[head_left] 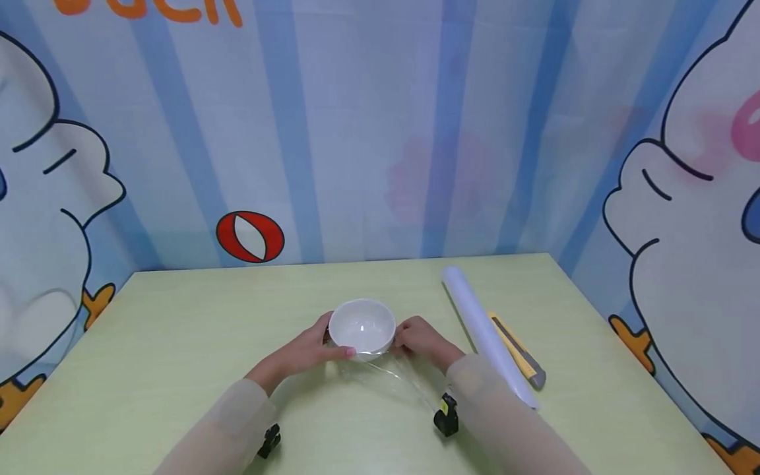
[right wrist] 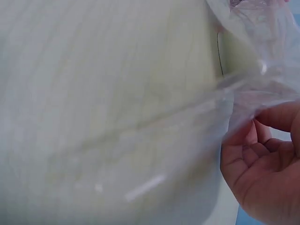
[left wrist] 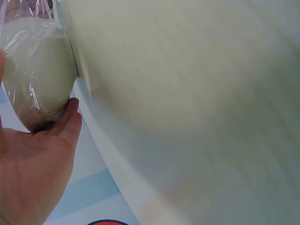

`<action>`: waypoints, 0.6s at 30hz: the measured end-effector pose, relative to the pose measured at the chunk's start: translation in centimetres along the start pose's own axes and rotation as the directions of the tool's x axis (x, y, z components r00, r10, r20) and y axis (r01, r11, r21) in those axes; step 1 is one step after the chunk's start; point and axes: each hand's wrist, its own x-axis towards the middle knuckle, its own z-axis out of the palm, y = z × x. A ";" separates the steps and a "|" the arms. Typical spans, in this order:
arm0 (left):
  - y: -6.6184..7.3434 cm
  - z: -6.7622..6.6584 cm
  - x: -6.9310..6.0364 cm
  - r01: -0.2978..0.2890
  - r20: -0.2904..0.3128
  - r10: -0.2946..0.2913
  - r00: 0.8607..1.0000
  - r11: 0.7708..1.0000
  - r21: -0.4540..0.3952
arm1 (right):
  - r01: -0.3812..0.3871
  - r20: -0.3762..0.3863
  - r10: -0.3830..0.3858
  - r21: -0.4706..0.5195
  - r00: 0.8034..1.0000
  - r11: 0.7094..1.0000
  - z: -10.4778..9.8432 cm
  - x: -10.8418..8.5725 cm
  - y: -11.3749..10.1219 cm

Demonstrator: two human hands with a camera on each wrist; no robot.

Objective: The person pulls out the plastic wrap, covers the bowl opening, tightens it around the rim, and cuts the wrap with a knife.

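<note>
A white bowl [head_left: 363,323] is held over the middle of the table, its hollow tilted toward the head camera. My left hand [head_left: 309,348] grips it from the left, thumb along the near rim and fingers round the side. Clear plastic film [head_left: 388,375] hangs from the bowl's near side; in the left wrist view, wrinkled film covers the bowl [left wrist: 44,70]. At the bowl's right side my right hand [head_left: 423,338] pinches the film. In the right wrist view, a loose sheet of film [right wrist: 154,140] stretches from the thumb and fingers of the right hand [right wrist: 265,168].
To the right, a long pale roll [head_left: 483,330] lies slanted on the table [head_left: 208,330]. Beside it is a yellow and grey box cutter [head_left: 519,353], close to the right forearm. A printed curtain [head_left: 368,132] stands behind the table's far edge.
</note>
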 end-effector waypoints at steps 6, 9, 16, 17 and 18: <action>0.0 0.0 0.0 0.006 0.004 -0.006 1.000 1.000 0.001 | -0.071 0.044 0.071 0.016 0.997 0.997 -0.3 -0.7 -0.7; -0.1 -0.1 0.0 -0.001 0.010 0.001 1.000 1.000 0.000 | -0.114 0.088 0.118 -0.049 0.989 0.992 -0.8 -1.2 -1.3; -0.2 -0.2 0.0 -0.015 0.022 0.015 1.000 1.000 -0.008 | -0.064 0.058 0.078 -0.216 0.995 0.974 -1.4 -3.6 -2.5; -0.2 -0.2 0.1 -0.015 0.023 0.016 1.000 1.000 -0.006 | -0.058 0.051 0.070 -0.209 0.996 0.976 -1.3 -4.1 -2.6; -0.2 -0.2 0.1 -0.017 0.022 0.017 1.000 1.000 -0.004 | -0.052 0.049 0.063 -0.198 0.997 0.979 -1.2 -4.6 -2.8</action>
